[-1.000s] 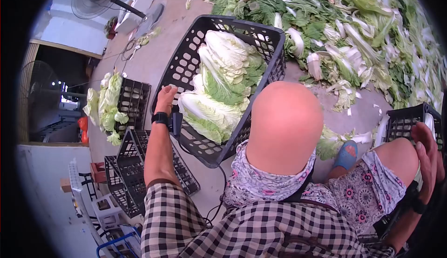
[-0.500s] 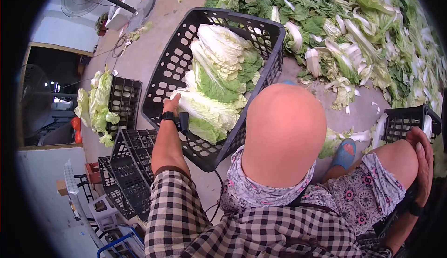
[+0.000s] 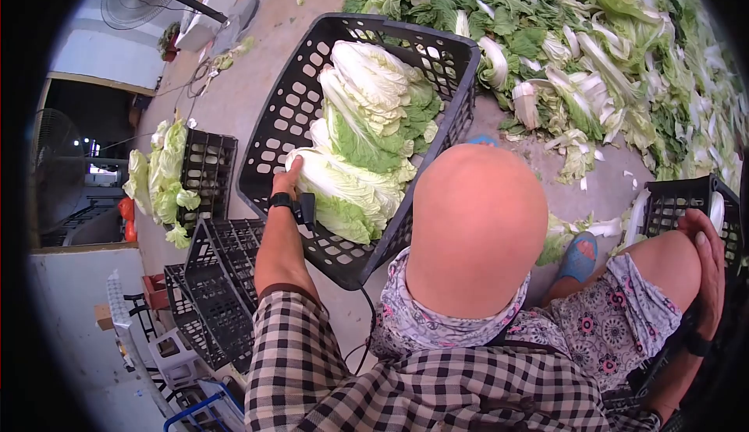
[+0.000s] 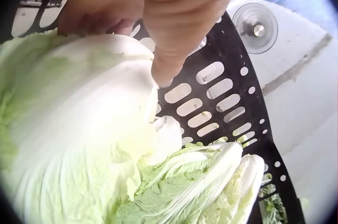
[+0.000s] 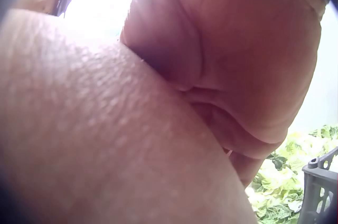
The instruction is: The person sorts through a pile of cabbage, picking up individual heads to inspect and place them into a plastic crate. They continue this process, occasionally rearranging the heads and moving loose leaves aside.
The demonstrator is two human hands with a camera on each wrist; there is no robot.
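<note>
- The right hand rests against the right knee, fingers loosely extended, holding nothing; idle there, it would offer no second support if the other grip failed.
- A thin black cable hangs near the lap — a wide swing of the arm could snag it.
- The left hand grips the pale butt end of the nearest napa cabbage, its thumb on one side and its fingers partly hidden. Held only there, the leafy end might sag or twist, tearing outer leaves.
- More napa cabbages lie just beyond, apparently touching it; dragging the near one could make them roll.
- All lie in the black plastic crate, right beside the left knee; a hard sideways pull might tip it.
- Farther off, trimmed leaves cover the floor — strays near the blue slipper could make footing slick.
</note>
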